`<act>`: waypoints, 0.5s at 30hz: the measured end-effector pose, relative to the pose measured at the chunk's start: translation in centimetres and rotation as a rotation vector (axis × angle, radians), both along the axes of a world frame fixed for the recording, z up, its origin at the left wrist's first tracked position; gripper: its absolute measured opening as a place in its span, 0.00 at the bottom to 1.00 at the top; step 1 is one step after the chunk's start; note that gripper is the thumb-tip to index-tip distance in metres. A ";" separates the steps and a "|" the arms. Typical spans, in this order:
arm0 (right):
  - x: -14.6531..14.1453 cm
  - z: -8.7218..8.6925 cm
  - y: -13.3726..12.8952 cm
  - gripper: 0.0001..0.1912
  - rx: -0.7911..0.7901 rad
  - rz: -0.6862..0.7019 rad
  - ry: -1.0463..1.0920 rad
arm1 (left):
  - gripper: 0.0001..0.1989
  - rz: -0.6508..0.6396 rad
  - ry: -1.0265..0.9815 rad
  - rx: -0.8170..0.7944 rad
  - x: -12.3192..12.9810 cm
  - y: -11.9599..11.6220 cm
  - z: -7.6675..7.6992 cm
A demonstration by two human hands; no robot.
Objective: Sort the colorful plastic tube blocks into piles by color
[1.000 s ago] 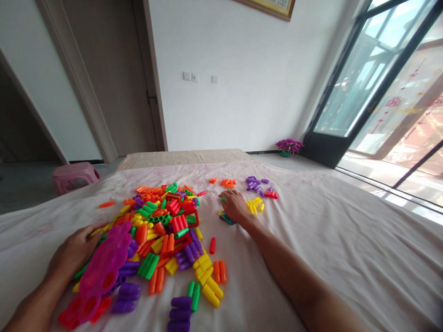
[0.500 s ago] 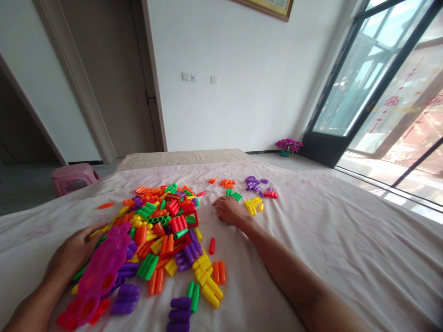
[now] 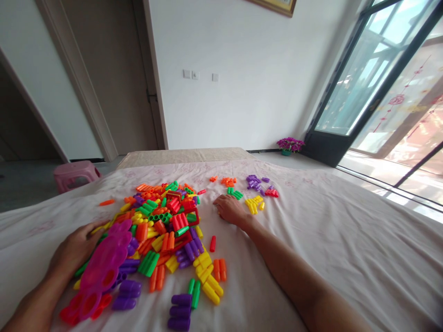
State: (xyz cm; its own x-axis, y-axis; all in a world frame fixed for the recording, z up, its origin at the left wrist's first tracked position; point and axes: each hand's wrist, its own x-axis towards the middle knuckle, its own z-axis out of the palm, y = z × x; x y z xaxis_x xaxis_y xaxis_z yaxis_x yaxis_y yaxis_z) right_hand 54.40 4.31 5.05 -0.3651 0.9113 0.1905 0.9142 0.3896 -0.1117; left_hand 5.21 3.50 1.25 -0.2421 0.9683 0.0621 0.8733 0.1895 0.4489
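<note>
A mixed pile of bullet-shaped plastic building blocks (image 3: 162, 216) in red, orange, yellow, green and purple lies on the sheet. My left hand (image 3: 76, 246) rests against the pile's left side, fingers stretched toward a yellow block and partly hidden. Beside it, a magenta scalloped plastic plate with round holes (image 3: 105, 267) leans on the blocks. To the right of the pile, my right hand (image 3: 231, 210) lies low on the sheet, its fingers extended and nothing visible in them. Just beyond it are green blocks (image 3: 234, 192), and yellow blocks (image 3: 254, 204) sit to its right.
Small groups of orange blocks (image 3: 228, 180), purple blocks (image 3: 255, 182) and red blocks (image 3: 272, 192) lie farther back on the wrinkled pale sheet (image 3: 346, 240). A pink stool (image 3: 76, 175) stands at the left. Potted purple flowers (image 3: 290, 145) stand by the glass door (image 3: 346, 106).
The whole view has shifted slightly. Both hands and the blocks keep their places.
</note>
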 end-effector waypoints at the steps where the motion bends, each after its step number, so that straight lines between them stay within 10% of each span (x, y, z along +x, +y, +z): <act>1: 0.0 -0.1 0.0 0.15 0.001 0.004 -0.004 | 0.30 0.013 -0.021 -0.022 0.2 -0.1 0.2; 15: 0.0 -0.7 0.3 0.16 0.019 -0.076 0.018 | 0.31 -0.016 0.024 -0.016 0.3 -0.2 0.5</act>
State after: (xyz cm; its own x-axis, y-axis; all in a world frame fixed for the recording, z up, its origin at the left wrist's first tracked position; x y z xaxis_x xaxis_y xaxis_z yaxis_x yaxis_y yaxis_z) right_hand 54.42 4.64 4.38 -0.2912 0.9324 0.2139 0.9392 0.3212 -0.1212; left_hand 5.56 3.33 1.72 -0.2254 0.9729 0.0524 0.8865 0.1825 0.4252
